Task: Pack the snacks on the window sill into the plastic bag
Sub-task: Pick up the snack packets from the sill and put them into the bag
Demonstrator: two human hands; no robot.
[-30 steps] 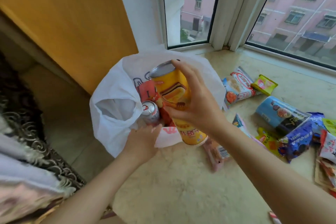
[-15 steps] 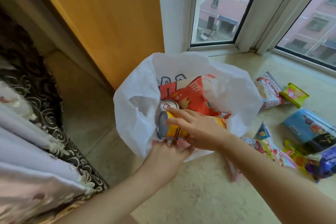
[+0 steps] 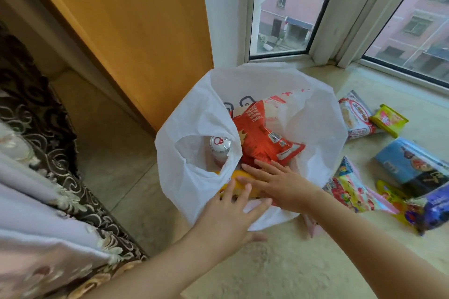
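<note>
A white plastic bag (image 3: 194, 128) stands open on the marble window sill (image 3: 291, 262). Inside it lie a red snack packet (image 3: 262, 138), a silver drink can (image 3: 220, 145) seen through the handle hole, and the yellow canister (image 3: 239, 177) on its side at the near edge. My right hand (image 3: 277, 182) reaches into the bag with straight fingers resting over the canister. My left hand (image 3: 228, 218) lies flat with spread fingers on the bag's near rim.
Loose snacks lie on the sill to the right: a white-red packet (image 3: 356, 116), a yellow packet (image 3: 388, 120), a blue box (image 3: 410, 165), a colourful packet (image 3: 352, 189), a purple packet (image 3: 432, 211). An orange wooden panel (image 3: 121, 31) and a patterned curtain (image 3: 36, 177) stand left.
My right hand lowered the yellow canister into the bag, laid it on its side and let go. My left hand opened flat on the bag's near edge.
</note>
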